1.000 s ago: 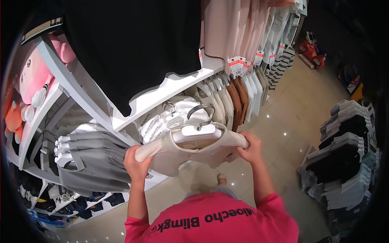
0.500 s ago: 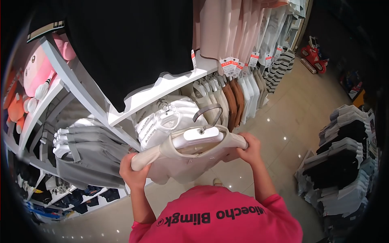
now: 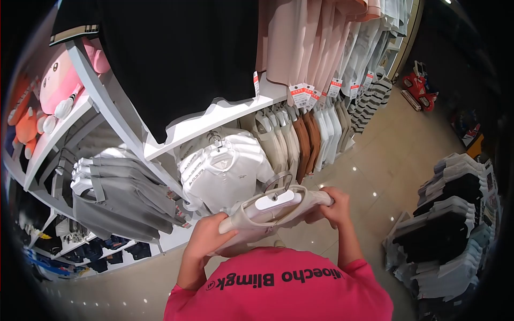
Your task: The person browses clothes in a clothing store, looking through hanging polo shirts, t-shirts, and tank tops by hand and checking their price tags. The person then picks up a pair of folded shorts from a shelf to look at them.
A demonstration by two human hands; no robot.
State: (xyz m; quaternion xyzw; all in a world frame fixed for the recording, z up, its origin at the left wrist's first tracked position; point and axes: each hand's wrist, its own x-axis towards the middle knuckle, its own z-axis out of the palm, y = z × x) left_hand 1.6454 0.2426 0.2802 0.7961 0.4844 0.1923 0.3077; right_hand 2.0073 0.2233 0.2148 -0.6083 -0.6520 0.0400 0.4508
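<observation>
A light beige garment (image 3: 251, 231) on a white hanger (image 3: 277, 205) is stretched between my two hands, just in front of my chest. My left hand (image 3: 210, 235) is closed around its shoulder or sleeve on the left side of the view. On the right side, my right hand (image 3: 335, 206) grips the opposite shoulder or sleeve. The dark hanger hook (image 3: 278, 182) points up, touching nothing that I can make out. Right behind the hook hangs a white shirt (image 3: 222, 179) at the front of a row.
Gray garments (image 3: 126, 192) hang at the left. A black garment (image 3: 179, 64) hangs above a white shelf (image 3: 209, 119). Beige and brown clothes (image 3: 302, 142) hang beyond. Another clothes rack (image 3: 444, 230) stands at the right on the tiled floor (image 3: 369, 160). A pink plush toy (image 3: 59, 80) sits upper left.
Both hands and the beige garment have come lower and closer to my body, and the hands are nearer each other. The white shirt behind shows more fully.
</observation>
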